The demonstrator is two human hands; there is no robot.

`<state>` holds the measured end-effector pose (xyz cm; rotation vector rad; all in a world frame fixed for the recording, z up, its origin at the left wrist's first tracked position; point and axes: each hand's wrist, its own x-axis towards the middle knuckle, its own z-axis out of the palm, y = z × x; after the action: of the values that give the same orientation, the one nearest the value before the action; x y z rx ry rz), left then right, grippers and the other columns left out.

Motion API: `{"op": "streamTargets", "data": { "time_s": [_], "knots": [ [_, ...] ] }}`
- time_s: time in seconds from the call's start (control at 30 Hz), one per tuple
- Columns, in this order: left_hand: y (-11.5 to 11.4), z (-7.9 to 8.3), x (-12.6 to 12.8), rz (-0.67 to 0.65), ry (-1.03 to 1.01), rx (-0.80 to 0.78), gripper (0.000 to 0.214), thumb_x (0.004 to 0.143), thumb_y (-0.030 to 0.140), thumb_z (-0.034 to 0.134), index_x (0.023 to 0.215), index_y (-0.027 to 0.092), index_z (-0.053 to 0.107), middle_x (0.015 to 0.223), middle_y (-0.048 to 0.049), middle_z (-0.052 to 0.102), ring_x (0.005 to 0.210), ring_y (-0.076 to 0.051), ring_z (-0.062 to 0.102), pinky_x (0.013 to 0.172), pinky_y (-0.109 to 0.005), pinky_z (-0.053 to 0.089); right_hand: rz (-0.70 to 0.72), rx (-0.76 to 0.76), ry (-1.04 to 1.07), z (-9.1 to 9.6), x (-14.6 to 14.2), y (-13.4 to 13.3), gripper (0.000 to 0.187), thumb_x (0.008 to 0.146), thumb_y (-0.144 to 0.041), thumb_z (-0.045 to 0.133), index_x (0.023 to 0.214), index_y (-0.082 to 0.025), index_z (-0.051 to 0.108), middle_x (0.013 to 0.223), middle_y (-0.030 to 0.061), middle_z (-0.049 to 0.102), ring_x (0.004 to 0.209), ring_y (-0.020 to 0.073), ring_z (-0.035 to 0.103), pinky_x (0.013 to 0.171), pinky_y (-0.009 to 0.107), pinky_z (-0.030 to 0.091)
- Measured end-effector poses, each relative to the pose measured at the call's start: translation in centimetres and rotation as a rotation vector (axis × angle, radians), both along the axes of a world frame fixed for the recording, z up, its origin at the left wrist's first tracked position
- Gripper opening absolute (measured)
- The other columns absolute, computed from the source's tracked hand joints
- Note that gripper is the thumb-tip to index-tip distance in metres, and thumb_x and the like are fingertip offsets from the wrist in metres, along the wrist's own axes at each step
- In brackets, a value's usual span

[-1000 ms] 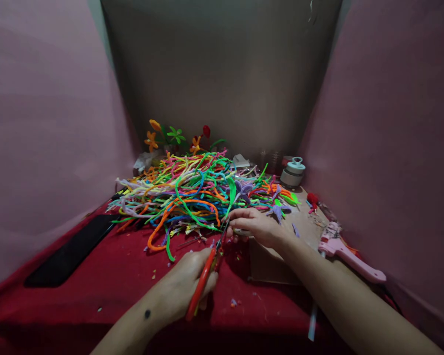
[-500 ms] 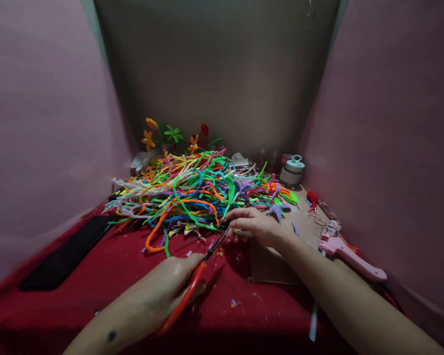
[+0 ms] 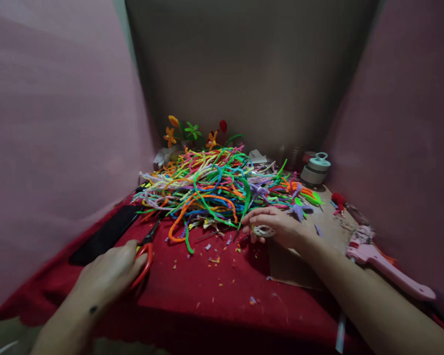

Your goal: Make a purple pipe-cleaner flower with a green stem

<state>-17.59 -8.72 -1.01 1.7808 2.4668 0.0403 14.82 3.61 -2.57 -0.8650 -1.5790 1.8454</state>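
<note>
My left hand (image 3: 111, 266) is closed round the red-handled scissors (image 3: 146, 266), whose dark blades point up and away toward the near left edge of the pipe cleaner pile. Beside the pile's front right, my right hand (image 3: 281, 226) is closed on a small pale spool (image 3: 263, 230) with holes in its side. A green pipe cleaner leaf (image 3: 247, 195) rises just beyond its fingertips, and a thin stem runs down past them; the fingers seem to pinch that stem. A purple pipe cleaner flower (image 3: 259, 191) lies behind the leaf.
A large heap of pipe cleaners (image 3: 207, 182) covers the middle of the red cloth (image 3: 192, 291). A black phone-like slab (image 3: 103, 236) lies left. At right are cardboard (image 3: 294, 266), a pink glue gun (image 3: 388, 268) and a lidded jar (image 3: 315, 170). Finished flowers (image 3: 192, 130) stand behind.
My left hand has drawn the scissors left, away from my right hand. The right hand stays by the green leaf, and its spool now shows plainly. The whole view has shifted somewhat.
</note>
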Motion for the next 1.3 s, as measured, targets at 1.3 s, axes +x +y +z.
{"op": "streamTargets", "data": {
  "time_s": [1.3],
  "knots": [
    [8.0, 1.7, 15.7, -1.055, -0.419, 0.627, 0.016, 0.085, 0.017, 0.048, 0.092, 0.016, 0.062, 0.077, -0.0024, 0.056, 0.065, -0.01, 0.052, 0.059, -0.021, 0.041, 0.287, -0.342, 0.539, 0.8, 0.3, -0.2, 0.024, 0.075, -0.024, 0.042, 0.097, -0.015, 0.048, 0.068, 0.0021, 0.063, 0.052, 0.018, 0.063, 0.037, 0.022, 0.042]
  ]
}}
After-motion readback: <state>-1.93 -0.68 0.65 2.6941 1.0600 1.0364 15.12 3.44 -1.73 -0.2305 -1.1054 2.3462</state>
